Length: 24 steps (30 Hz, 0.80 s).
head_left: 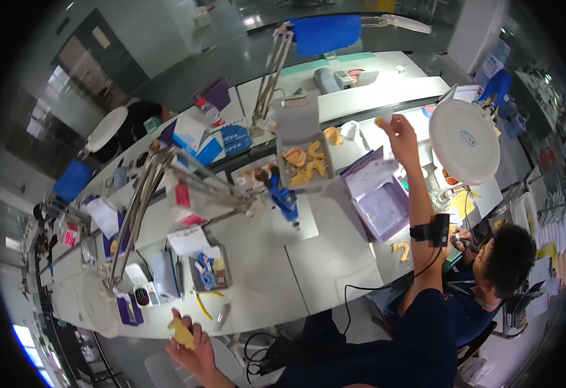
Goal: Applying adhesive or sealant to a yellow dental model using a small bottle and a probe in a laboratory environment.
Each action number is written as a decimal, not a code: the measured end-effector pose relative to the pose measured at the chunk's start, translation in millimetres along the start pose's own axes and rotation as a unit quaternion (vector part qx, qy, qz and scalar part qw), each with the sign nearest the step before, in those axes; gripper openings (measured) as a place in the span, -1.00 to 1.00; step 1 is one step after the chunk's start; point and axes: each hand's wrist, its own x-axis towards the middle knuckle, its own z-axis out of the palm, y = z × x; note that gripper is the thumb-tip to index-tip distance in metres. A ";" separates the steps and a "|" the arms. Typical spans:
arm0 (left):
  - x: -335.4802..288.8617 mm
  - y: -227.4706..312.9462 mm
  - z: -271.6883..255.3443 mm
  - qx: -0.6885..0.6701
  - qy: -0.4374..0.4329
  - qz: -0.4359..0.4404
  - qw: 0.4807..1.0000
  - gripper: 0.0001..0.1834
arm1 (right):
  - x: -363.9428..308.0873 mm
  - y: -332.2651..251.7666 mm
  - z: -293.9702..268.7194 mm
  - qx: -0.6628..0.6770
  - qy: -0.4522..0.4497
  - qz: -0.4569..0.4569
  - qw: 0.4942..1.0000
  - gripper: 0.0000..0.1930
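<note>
Over the near left table edge, my left hand (195, 354) grips a pale yellow plaster dental model (182, 334) between thumb and fingers. My right arm stretches far forward, and a black device is strapped around it. At its end my right hand (401, 138) pinches a small yellow piece (380, 121), too small to make out. Below that hand lies an open purple box (381, 211). Left of it, a grey bin (307, 182) with a raised lid contains several yellow and pinkish dental models (306, 161). White and tan models (352, 134) lie beside this bin.
A co-worker (490, 278) sits close on my right, handling a dark tool. A round white lamp (465, 142) hangs near my right arm. Lamp arms (142, 210) cross the left table. Yellow-handled pliers (204, 306) and a small grey tray (223, 284) lie near my left hand.
</note>
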 end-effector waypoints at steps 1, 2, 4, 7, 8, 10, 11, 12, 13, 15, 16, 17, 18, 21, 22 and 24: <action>0.5 1.8 -0.4 0.005 -0.021 -0.005 1.000 -0.32 | -6.2 -18.2 -4.7 -0.008 0.006 -0.036 0.999 -0.72; -0.9 8.4 -1.4 -0.007 -0.028 -0.025 0.999 -0.31 | -16.6 -53.7 0.8 -0.003 -0.001 -0.049 0.999 -0.73; 2.9 19.1 -10.7 -0.006 -0.072 -0.066 0.995 -0.29 | -25.1 -89.2 -23.1 0.003 0.014 -0.099 0.995 -0.73; -15.8 42.9 -31.0 0.013 -0.087 -0.073 0.993 -0.25 | -88.1 -189.0 13.9 0.158 -0.045 -0.080 0.983 -0.75; -21.5 51.5 -36.3 0.017 -0.115 -0.087 0.989 -0.22 | -113.7 -219.8 22.7 0.162 -0.051 -0.082 0.982 -0.75; -39.5 71.0 -55.0 0.001 -0.108 -0.101 0.989 -0.22 | -180.1 -280.7 54.0 0.281 -0.128 -0.004 0.951 -0.77; -50.7 83.8 -64.4 -0.016 -0.116 -0.107 0.987 -0.22 | -214.1 -311.6 68.7 0.302 -0.162 -0.012 0.939 -0.77; -59.2 93.2 -72.8 -0.037 -0.117 -0.125 0.984 -0.22 | -244.5 -332.6 78.3 0.297 -0.199 -0.010 0.934 -0.73; -69.0 104.3 -81.6 -0.058 -0.118 -0.142 0.981 -0.22 | -273.4 -352.2 89.0 0.291 -0.239 -0.008 0.926 -0.69; -95.4 125.1 -99.4 -0.035 -0.114 -0.132 0.984 -0.24 | -325.8 -392.5 115.2 0.291 -0.267 -0.002 0.919 -0.68; -107.9 136.7 -112.5 -0.039 -0.120 -0.126 0.984 -0.26 | -348.7 -405.5 130.8 0.286 -0.280 0.003 0.916 -0.67; -117.2 147.6 -120.6 -0.041 -0.140 -0.128 0.981 -0.28 | -363.5 -416.1 136.7 0.286 -0.286 0.000 0.915 -0.67; -130.5 157.8 -129.4 -0.044 -0.139 -0.123 0.982 -0.28 | -375.3 -425.8 142.4 0.300 -0.276 -0.021 0.913 -0.71; -165.2 184.5 -155.6 -0.055 -0.101 -0.105 0.988 -0.23 | -410.4 -454.9 153.1 0.302 -0.273 -0.062 0.911 -0.76; -174.4 193.0 -163.5 -0.032 -0.108 -0.085 0.990 -0.23 | -423.2 -464.5 156.4 0.305 -0.249 -0.095 0.914 -0.77; -190.8 207.1 -176.9 -0.014 -0.115 -0.061 0.991 -0.23 | -438.3 -478.2 155.7 0.284 -0.259 -0.157 0.910 -0.77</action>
